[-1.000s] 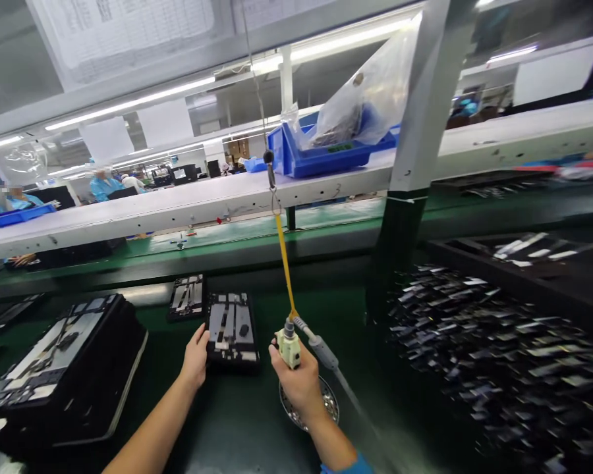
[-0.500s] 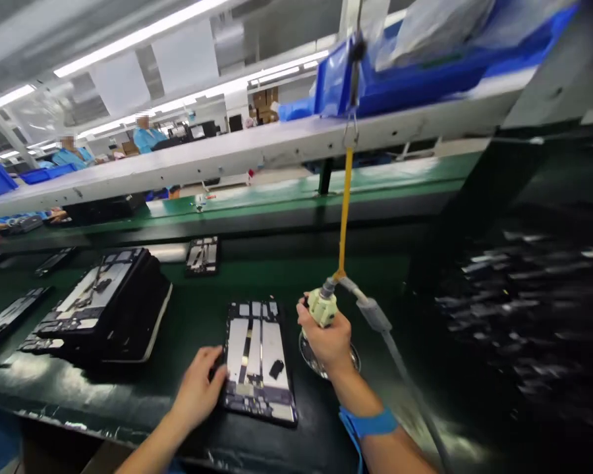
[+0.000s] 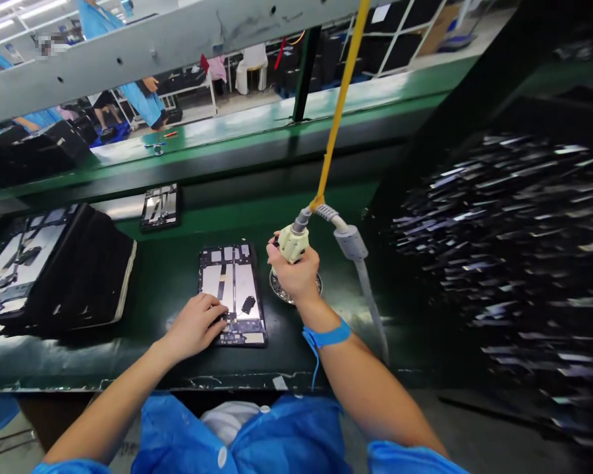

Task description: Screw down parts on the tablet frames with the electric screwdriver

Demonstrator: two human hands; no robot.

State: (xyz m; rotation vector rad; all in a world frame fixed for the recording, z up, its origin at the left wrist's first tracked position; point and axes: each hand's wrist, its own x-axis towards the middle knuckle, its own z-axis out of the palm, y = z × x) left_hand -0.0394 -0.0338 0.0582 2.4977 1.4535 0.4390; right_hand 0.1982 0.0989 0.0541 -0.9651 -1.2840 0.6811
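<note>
Left hand point(image 3: 195, 326) lies flat on the likely fragile black tablet chassis point(image 3: 233, 280), best held edgewise; right hand point(image 3: 296, 276) clenches the cream screwdriver point(image 3: 293, 242).

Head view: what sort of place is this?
Probably an electronics assembly line: the right hand grips a screwdriver hung on a yellow cord, the left hand rests on an opened device on the green bench, and a stack of similar units sits at left.

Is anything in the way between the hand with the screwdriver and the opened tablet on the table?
Nothing visible. The right hand grips the screwdriver just right of the tablet. A small round dish sits below that hand, beside the tablet, and the left hand rests on the tablet's lower left edge.
</note>
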